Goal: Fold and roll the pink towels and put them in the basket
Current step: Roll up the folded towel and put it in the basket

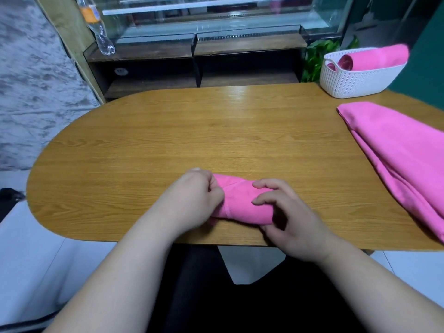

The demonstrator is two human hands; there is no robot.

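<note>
Your left hand (192, 200) and right hand (290, 224) grip the rolled pink towel (240, 205) just inside the near edge of the surface (168, 135). Open wood runs beyond them. Right of your right hand lie flat towels (396, 152), and farther off, the basket (355, 82).

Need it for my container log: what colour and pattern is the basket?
White, with a woven-look perforated wall; the head view shows the basket best.

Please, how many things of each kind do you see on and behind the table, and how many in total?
White basket: 1
Rolled pink towels: 3 (2 in the basket)
Flat pink towel pile: 1
Plastic bottle: 1
Total: 6
</note>
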